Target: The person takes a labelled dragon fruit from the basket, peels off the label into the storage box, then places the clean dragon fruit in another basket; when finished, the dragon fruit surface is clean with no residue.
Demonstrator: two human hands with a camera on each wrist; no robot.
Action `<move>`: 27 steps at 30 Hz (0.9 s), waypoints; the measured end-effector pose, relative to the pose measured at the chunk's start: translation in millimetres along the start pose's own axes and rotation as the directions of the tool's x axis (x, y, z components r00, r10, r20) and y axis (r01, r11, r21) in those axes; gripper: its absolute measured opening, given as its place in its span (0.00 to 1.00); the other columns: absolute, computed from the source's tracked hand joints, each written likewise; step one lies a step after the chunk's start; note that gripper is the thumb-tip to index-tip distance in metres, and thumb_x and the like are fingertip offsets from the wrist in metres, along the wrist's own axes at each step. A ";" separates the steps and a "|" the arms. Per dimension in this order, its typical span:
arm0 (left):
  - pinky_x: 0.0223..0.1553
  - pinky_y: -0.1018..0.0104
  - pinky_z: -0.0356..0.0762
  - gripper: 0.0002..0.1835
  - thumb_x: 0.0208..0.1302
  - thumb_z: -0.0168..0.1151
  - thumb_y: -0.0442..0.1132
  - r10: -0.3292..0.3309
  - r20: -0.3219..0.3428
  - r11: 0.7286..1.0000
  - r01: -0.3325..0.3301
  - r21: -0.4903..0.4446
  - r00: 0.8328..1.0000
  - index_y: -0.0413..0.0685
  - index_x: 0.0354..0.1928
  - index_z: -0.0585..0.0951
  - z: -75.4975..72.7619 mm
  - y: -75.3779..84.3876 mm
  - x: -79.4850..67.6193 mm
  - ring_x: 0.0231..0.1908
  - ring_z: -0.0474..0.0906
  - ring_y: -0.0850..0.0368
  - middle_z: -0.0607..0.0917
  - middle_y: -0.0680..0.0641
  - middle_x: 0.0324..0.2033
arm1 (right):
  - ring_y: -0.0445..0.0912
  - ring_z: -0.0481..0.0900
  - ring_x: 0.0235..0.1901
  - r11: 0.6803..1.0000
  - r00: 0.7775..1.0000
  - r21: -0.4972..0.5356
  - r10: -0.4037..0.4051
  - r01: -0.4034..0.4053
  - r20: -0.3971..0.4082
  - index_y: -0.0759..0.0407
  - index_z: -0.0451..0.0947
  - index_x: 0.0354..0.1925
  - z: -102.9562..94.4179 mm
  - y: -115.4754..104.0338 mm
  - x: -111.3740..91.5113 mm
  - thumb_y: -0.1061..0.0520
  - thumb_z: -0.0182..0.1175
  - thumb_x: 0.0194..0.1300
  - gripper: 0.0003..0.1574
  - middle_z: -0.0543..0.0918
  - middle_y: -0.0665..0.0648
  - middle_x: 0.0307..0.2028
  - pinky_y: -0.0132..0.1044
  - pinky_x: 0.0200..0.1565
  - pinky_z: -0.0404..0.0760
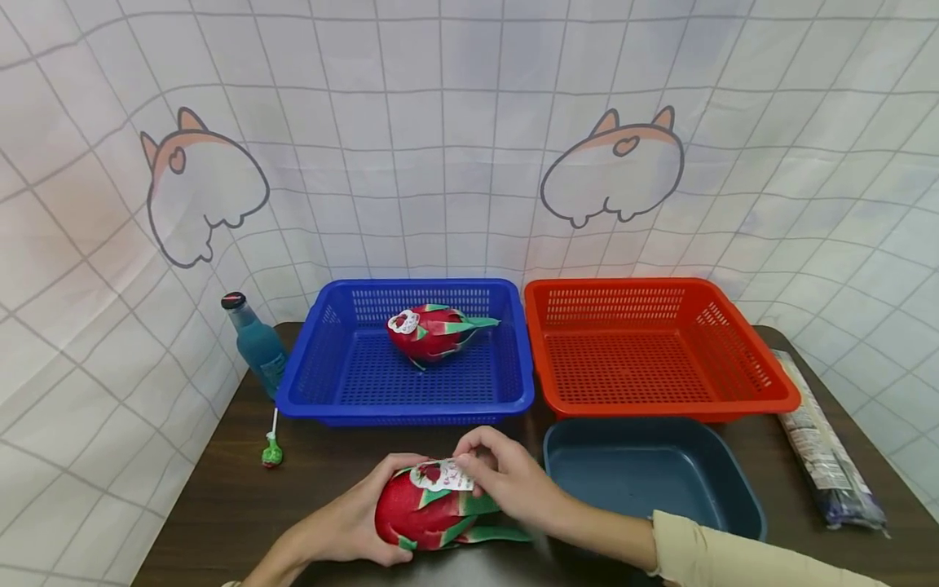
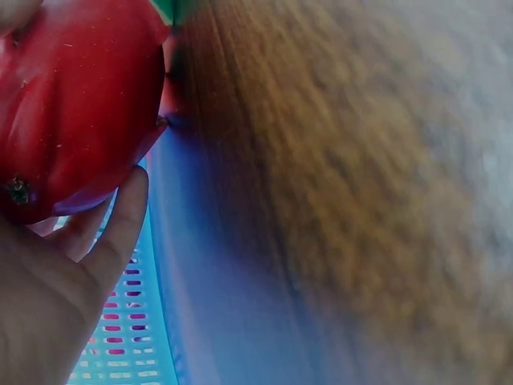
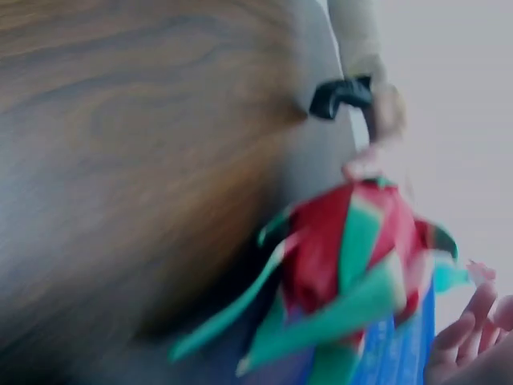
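Red oval dragon fruit with green leaves (image 1: 421, 514), at dark wood table's (image 1: 227, 489) near side

I see wood running leftward to the table edge. Left hand (image 1: 350, 522) grips the fruit; right hand (image 1: 524, 487) pinches its white printed label (image 1: 443, 475). Blue perforated plastic basket (image 1: 403, 413) blocks beyond; deep-blue rectangular tray (image 1: 638, 465) crowds right.

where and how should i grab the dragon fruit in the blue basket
Probably round the broad red body of the dragon fruit, from above: it lies on its side inside the walls of the blue basket, and the narrow green leaves at its right end look a poor hold.
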State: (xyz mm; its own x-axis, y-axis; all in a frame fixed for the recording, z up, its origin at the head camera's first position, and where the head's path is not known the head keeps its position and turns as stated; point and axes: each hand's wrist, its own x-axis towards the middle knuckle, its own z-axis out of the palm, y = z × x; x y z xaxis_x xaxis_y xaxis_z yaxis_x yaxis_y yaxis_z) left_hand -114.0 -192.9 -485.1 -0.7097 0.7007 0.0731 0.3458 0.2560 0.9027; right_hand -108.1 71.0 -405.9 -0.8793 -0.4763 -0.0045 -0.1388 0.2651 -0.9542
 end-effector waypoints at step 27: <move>0.50 0.70 0.79 0.52 0.46 0.78 0.45 -0.123 0.025 0.992 0.122 0.037 0.992 0.65 0.69 0.54 -6.2 6.9 2.8 0.59 0.69 0.56 0.67 0.55 0.63 | 0.30 0.69 0.20 0.954 0.950 -0.301 0.097 -0.003 0.298 0.63 0.74 0.34 -149.5 87.9 -53.5 0.58 0.60 0.67 0.08 0.71 0.45 0.23 0.27 0.22 0.73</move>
State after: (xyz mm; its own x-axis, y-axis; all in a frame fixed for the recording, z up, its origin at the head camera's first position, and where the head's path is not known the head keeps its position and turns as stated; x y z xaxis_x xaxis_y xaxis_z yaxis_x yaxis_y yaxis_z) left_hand -117.4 -193.3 -476.0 -0.7313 0.6803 -0.0494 0.2788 0.3643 0.8886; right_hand -141.4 245.1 -444.8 -0.7129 -0.6762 -0.1859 -0.2668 0.5066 -0.8199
